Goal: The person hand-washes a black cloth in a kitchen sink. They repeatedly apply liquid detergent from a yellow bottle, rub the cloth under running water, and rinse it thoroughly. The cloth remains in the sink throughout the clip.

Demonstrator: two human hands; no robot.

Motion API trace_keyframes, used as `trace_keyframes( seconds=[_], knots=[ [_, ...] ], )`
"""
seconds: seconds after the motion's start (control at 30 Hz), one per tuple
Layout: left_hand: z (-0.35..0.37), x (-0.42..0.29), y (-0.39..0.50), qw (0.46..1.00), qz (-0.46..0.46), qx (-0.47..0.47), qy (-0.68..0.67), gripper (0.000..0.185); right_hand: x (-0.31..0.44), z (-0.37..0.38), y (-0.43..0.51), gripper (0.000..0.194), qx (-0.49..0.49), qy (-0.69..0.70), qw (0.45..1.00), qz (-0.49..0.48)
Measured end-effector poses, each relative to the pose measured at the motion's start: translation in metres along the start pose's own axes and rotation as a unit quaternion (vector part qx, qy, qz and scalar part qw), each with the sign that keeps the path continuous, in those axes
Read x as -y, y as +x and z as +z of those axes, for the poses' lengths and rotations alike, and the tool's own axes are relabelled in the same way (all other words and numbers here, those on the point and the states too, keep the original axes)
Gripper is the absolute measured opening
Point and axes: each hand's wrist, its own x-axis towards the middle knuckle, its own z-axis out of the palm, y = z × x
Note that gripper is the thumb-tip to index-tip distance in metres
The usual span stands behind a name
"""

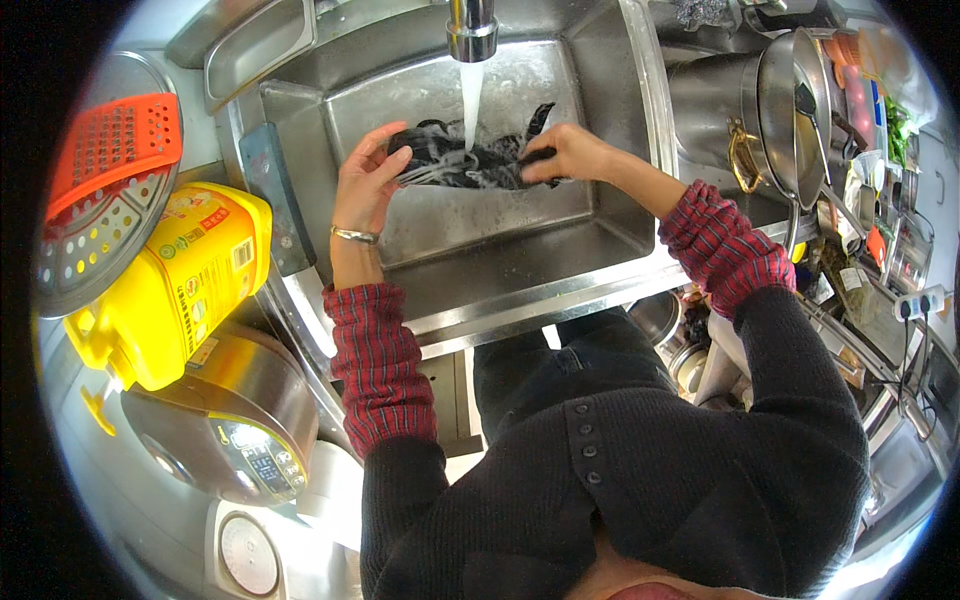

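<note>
Over the stainless-steel sink (420,240), a wet, black, glossy item (431,154) is stretched between my two hands. Its exact kind is hard to tell through the splashing water. My left hand (369,169) pinches its left end, thumb in front and fingers behind. At the opposite end, my right hand (566,154) has its fingers closed on a dark part of it and looks slightly blurred. A narrow black flap (541,116) sticks up beside the right fingers. From the metal faucet (472,34) a stream of water (471,97) falls onto the item's middle.
A grey-blue block (276,195) lies along the sink's left rim. Further left are a yellow jug (195,277), an orange grater (116,146) on a perforated metal lid and a rice cooker (225,420). Right of the sink stand a large steel pot (709,112) and pans (806,142).
</note>
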Motion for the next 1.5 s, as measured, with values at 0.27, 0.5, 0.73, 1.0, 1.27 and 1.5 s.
trace_keyframes(
  seconds=[0.27, 0.5, 0.73, 1.0, 1.27, 1.5],
  knots=[
    [0.048, 0.063, 0.016, 0.934, -0.133, -0.292, -0.159, 0.054, -0.012, 0.001, 0.028, 0.032, -0.107, 0.652, 0.751, 0.003],
    [0.071, 0.124, 0.040, 0.972, 0.011, -0.062, -0.225, 0.040, 0.098, 0.097, -0.012, 0.017, -0.247, 0.080, 0.964, -0.057],
    [0.089, 0.111, 0.044, 0.904, -0.030, -0.195, -0.379, 0.030, 0.079, 0.061, 0.093, 0.025, -0.436, 0.079, 0.890, 0.105],
    [0.063, 0.091, 0.017, 0.919, -0.037, 0.022, -0.391, 0.037, 0.079, 0.133, 0.044, 0.031, -0.354, 0.101, 0.929, -0.026],
    [0.087, 0.102, 0.022, 0.910, -0.054, -0.179, -0.371, 0.040, 0.078, 0.085, 0.088, 0.031, -0.415, 0.147, 0.893, 0.094],
    [0.087, 0.090, 0.005, 0.917, -0.068, -0.082, -0.385, 0.042, 0.088, 0.108, 0.055, 0.035, -0.417, 0.064, 0.906, 0.028]
  ],
)
